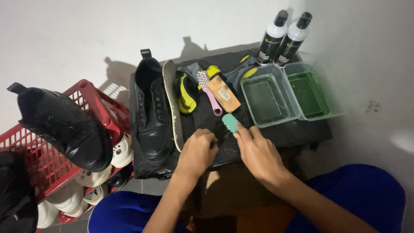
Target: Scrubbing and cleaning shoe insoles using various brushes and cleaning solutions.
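The right hand (pixel 258 153) pinched a small teal brush (pixel 230 122); the left hand (pixel 197 151) was curled on the dark cloth (pixel 207 116), its grip unclear. Left of the brush lay a glossy black boot (pixel 151 116); right stood two clear tubs (pixel 269 99); behind, a wooden brush (pixel 224 92).

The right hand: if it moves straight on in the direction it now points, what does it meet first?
The right hand holds a teal brush pointing up and left. Going on that way it would probably first meet the wooden brush, though depth is unclear.

Shoe-cleaning corner, black boot (pixel 151 116), brushes (pixel 210 92), cleaner bottles (pixel 282 36), red basket (pixel 92 99) of shoes
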